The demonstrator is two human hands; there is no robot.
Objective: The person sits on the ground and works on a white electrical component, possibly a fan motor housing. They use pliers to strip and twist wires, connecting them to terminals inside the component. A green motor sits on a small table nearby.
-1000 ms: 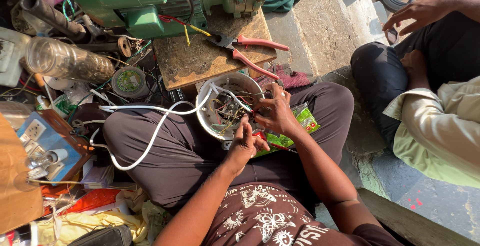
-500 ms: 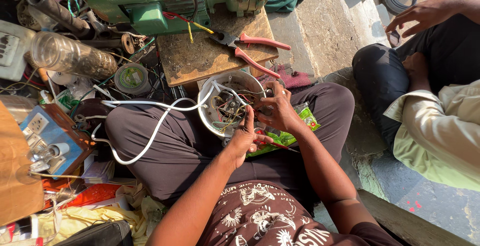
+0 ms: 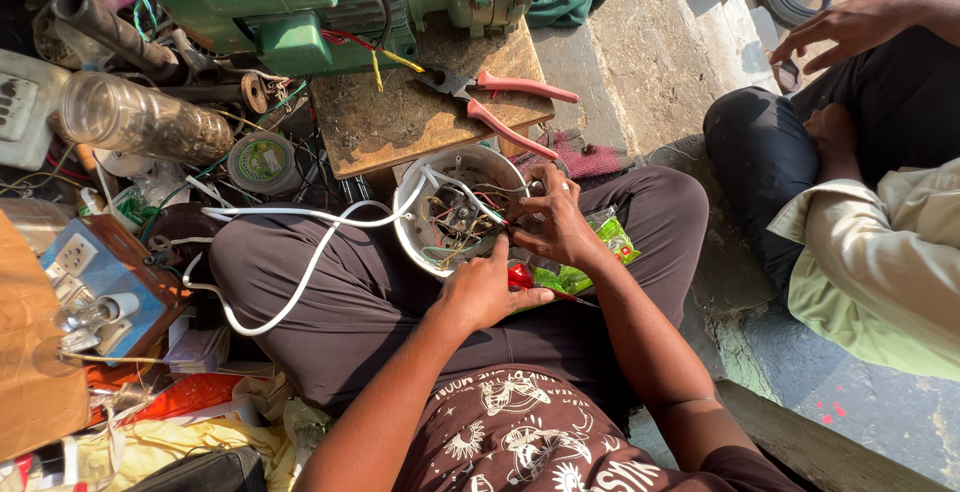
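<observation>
White round housing [image 3: 440, 214] full of wires, on lap | left hand [image 3: 487, 290] pinches red-handled tool [image 3: 522, 277] | right hand [image 3: 553, 220] grips housing rim | white cable [image 3: 300, 270] trails left

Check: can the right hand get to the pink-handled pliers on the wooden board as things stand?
Probably yes. The pliers lie in the open on the wooden board, just beyond the white round housing that the right hand is steadying. Nothing covers them, but that hand would have to let go of the housing first.

Green motor [image 3: 300, 2], pink-handled pliers [image 3: 500, 102], perhaps a tape roll [image 3: 258, 162].
</observation>
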